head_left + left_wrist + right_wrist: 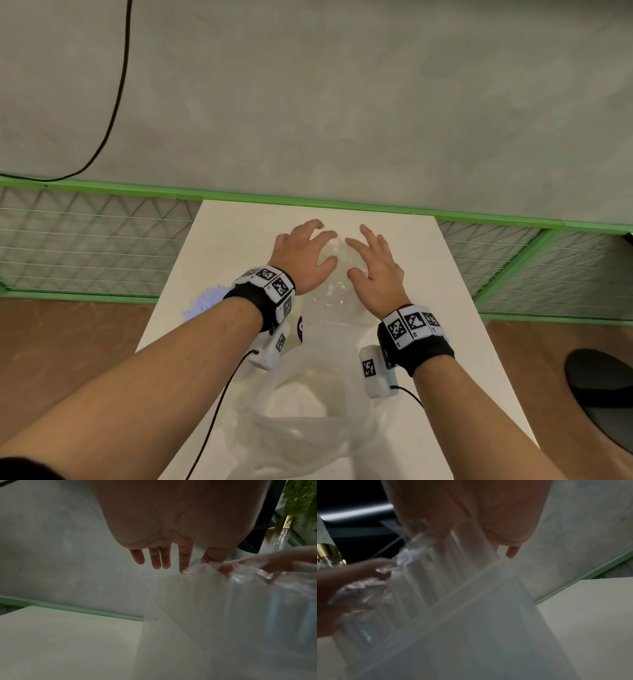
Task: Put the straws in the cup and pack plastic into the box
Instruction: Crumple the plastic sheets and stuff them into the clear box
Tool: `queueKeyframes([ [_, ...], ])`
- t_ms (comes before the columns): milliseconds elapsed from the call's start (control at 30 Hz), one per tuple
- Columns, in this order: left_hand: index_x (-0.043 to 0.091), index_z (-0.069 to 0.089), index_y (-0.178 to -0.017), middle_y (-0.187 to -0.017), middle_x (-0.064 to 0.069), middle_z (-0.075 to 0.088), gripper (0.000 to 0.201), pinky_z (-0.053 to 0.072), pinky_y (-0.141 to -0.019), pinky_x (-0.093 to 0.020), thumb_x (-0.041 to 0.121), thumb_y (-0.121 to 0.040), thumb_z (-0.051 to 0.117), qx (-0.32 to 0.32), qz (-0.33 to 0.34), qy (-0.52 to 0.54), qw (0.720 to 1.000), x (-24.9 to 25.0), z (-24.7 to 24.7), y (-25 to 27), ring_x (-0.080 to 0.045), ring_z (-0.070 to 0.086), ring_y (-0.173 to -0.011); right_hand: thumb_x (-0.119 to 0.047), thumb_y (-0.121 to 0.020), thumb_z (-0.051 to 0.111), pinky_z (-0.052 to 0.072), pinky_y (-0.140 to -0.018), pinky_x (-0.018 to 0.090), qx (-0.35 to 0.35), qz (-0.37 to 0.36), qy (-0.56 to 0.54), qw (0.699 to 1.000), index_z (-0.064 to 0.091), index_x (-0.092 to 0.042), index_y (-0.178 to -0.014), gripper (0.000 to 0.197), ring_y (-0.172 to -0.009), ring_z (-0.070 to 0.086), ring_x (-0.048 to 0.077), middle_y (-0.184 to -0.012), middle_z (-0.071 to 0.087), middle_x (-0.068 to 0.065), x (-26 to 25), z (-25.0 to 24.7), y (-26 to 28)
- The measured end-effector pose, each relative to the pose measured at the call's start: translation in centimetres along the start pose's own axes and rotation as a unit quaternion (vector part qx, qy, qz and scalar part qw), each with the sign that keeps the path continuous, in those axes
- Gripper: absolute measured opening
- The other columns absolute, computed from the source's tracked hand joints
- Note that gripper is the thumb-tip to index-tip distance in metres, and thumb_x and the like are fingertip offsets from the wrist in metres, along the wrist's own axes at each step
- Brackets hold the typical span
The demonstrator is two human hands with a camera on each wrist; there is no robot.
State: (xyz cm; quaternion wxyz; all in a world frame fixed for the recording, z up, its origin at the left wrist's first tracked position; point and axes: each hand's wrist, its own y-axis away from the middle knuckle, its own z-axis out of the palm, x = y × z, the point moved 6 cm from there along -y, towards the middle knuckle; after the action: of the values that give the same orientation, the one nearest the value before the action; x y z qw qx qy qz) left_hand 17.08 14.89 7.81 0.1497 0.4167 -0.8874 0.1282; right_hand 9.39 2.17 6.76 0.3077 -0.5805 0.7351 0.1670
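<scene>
Both hands (301, 255) (375, 270) flat on crumpled plastic (334, 291) atop translucent box (471, 622).

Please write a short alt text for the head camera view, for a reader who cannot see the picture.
Two bare hands, left hand and right hand, press with spread fingers on crumpled clear plastic over a white table. More clear plastic film lies nearer the person; a green mesh fence runs behind.

Left hand: I see my left hand (171, 524) above, fingers (156, 559) straight and spread.
Plastic: clear crinkled plastic (240, 577) touches my index fingertip and thumb.
Right hand: my right hand (274, 561) presses it from the far side.
Table: white table (60, 642) beneath.
</scene>
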Motion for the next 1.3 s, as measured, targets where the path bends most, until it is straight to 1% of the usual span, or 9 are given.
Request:
queueKeyframes([
  [133,0.028,0.002,-0.156,-0.164,0.005,-0.011,0.063,-0.001,-0.121,-0.041,0.051,-0.102,0.024,-0.144,-0.04,-0.031,0.988,-0.8,2.7,0.4,-0.012,-0.004,-0.151,-0.04,-0.081,0.033,0.006,-0.116,0.042,-0.048,0.004,0.046,0.998,0.029,-0.033,-0.151,0.07,-0.149,-0.002,0.006,-0.163,0.008,-0.014,-0.1,0.3,1.0],
  [300,0.034,-0.009,-0.154,-0.162,0.005,-0.021,0.061,-0.004,-0.122,-0.044,0.047,-0.103,0.02,-0.215,-0.036,-0.062,0.974,-0.2,3.4,1.3,-0.015,-0.01,-0.151,-0.033,-0.103,0.027,0.0,-0.119,0.044,-0.098,0.024,0.142,0.985,0.01,-0.029,-0.157,0.057,-0.149,-0.011,0.008,-0.164,-0.006,-0.015,0.5,1.9,0.9],
  [433,0.025,0.0,-0.156,-0.162,-0.001,-0.021,0.063,-0.004,-0.122,-0.046,0.042,-0.102,0.028,-0.164,-0.016,-0.111,0.98,1.0,1.6,2.2,-0.017,-0.015,-0.15,-0.034,-0.101,0.039,0.015,-0.114,0.05,0.004,0.047,0.131,0.99,0.027,-0.032,-0.151,0.052,-0.15,0.002,0.017,-0.163,0.005,-0.011,0.1,1.0,0.1],
  [533,0.025,0.009,-0.155,-0.164,0.002,-0.009,0.058,-0.001,-0.123,-0.042,0.036,-0.103,0.03,-0.12,0.045,-0.051,0.99,2.4,1.5,3.5,-0.014,-0.006,-0.151,-0.032,-0.094,0.055,0.028,-0.093,0.04,0.151,0.013,0.076,0.985,0.057,-0.028,-0.123,0.029,-0.131,0.034,0.025,-0.14,0.041,-0.002,-0.6,-0.9,1.0],
  [633,0.029,0.005,-0.155,-0.164,0.006,-0.01,0.063,-0.002,-0.122,-0.044,0.051,-0.1,0.027,-0.16,0.017,-0.053,0.986,1.7,2.5,4.1,-0.01,-0.008,-0.15,-0.037,-0.091,0.048,0.022,-0.086,0.035,0.076,0.007,0.114,0.991,0.063,-0.034,-0.115,0.029,-0.123,0.037,0.02,-0.129,0.05,-0.011,-0.3,0.0,1.8],
  [800,0.034,0.0,-0.155,-0.161,0.008,-0.021,0.09,-0.007,-0.121,-0.049,0.067,-0.085,0.047,-0.201,-0.024,-0.036,0.979,0.8,2.5,2.4,-0.009,-0.017,-0.149,-0.038,-0.085,0.033,0.018,-0.1,0.041,-0.039,-0.007,0.088,0.995,0.042,-0.046,-0.141,0.057,-0.14,0.022,0.012,-0.15,0.035,-0.023,0.2,0.3,2.2],
  [900,0.039,0.007,-0.154,-0.161,0.007,-0.021,0.088,-0.006,-0.12,-0.05,0.058,-0.085,0.058,-0.177,-0.039,0.056,0.982,0.8,1.6,1.4,-0.012,-0.017,-0.149,-0.032,-0.098,0.044,0.015,-0.111,0.045,0.026,0.001,0.033,0.999,0.038,-0.039,-0.145,0.048,-0.147,0.015,0.009,-0.158,0.024,-0.019,0.4,-1.3,2.3],
  [1000,0.04,0.005,-0.154,-0.162,0.006,-0.02,0.066,-0.007,-0.12,-0.048,0.053,-0.098,0.036,-0.133,-0.063,0.033,0.989,-0.1,1.5,0.9,-0.012,-0.016,-0.149,-0.04,-0.1,0.043,0.014,-0.114,0.047,0.076,0.014,0.052,0.996,0.032,-0.032,-0.149,0.051,-0.149,0.009,0.011,-0.163,0.011,-0.012,0.2,-1.6,1.7],
  [1300,0.043,-0.012,-0.151,-0.161,0.003,-0.023,0.057,-0.007,-0.121,-0.046,0.058,-0.099,0.007,-0.165,-0.076,-0.064,0.981,-0.5,2.7,1.3,-0.016,-0.014,-0.15,-0.056,-0.102,0.018,0.003,-0.118,0.053,-0.108,0.046,0.133,0.984,0.008,-0.042,-0.154,0.055,-0.151,-0.007,0.015,-0.162,-0.007,-0.02,1.0,2.2,0.5],
])
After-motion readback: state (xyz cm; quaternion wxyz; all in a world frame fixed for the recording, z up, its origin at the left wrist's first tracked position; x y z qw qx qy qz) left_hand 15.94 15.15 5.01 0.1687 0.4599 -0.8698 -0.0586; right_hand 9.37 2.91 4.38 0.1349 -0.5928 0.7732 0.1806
